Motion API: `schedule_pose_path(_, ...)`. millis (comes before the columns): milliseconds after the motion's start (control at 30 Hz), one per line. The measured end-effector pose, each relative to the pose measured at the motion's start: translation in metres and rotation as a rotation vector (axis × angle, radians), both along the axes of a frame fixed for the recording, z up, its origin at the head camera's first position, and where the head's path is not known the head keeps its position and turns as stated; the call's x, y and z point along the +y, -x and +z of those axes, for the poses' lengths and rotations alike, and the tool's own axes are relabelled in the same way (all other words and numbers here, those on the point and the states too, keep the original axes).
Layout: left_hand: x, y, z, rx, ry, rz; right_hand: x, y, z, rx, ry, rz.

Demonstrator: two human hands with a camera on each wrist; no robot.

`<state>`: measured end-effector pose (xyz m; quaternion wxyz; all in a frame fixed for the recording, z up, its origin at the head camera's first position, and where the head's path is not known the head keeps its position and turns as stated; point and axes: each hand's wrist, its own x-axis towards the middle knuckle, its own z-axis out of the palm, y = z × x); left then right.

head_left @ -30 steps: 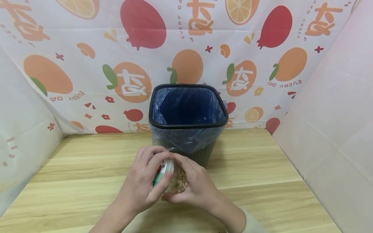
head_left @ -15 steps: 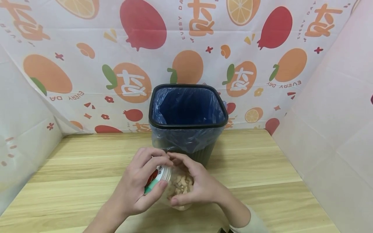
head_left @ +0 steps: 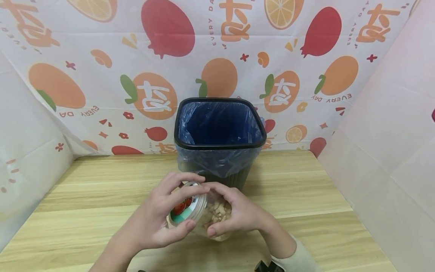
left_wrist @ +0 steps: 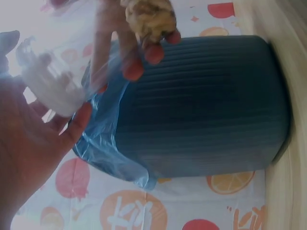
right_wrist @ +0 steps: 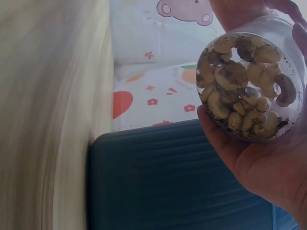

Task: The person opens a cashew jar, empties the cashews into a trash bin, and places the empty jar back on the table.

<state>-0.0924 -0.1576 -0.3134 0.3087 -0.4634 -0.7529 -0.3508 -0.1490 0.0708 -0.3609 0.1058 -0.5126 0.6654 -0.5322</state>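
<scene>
A clear plastic jar (head_left: 205,226) with cashews (right_wrist: 244,91) in its bottom is held tilted above the table, in front of the bin. My right hand (head_left: 242,212) grips the jar's body, thumb on the near side. Around the lid (head_left: 185,210), printed green, white and red with a ridged rim, curl the fingers and thumb of my left hand (head_left: 158,215). The lid sits at the jar's mouth; whether it is loose I cannot tell. In the right wrist view the jar's round base faces the camera. Blur hides the lid's detail in the left wrist view.
Just behind the hands stands a dark ribbed bin (left_wrist: 206,105) with a black rim (head_left: 221,146) and a blue plastic liner (head_left: 221,160). A fruit-printed cloth (head_left: 115,87) hangs behind it. Wooden tabletop (head_left: 323,211) extends to both sides.
Both hands have shifted slightly with the jar, which now sits a little farther right. More of the lid's printed top shows between the left fingers and thumb. The bin has stayed put.
</scene>
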Motion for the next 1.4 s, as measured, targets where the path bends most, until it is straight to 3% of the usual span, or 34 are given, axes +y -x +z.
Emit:
schedule_pose_path(200,-0.003,0.002,0.0,0.014,0.009,0.003,0.001,0.0,0.001,0.014,-0.008,-0.007)
schedule_pose_path(500,-0.003,0.0,0.0,-0.019,0.006,0.137,-0.008,-0.01,0.003,0.108,-0.032,-0.17)
schedule_pose_path(733,-0.003,0.0,-0.001,-0.037,0.004,0.163,-0.009,-0.011,0.003,0.135,-0.027,-0.197)
schedule_pose_path(933,-0.004,0.0,0.001,-0.021,0.02,0.111,-0.005,-0.007,0.002,0.056,-0.026,-0.142)
schedule_pose_path(1167,0.002,0.002,0.009,0.088,-0.029,-0.046,-0.001,-0.001,0.0,-0.023,-0.016,0.002)
schedule_pose_path(1400,0.004,0.003,0.01,0.103,-0.046,-0.052,-0.001,-0.001,0.001,-0.015,-0.006,0.022)
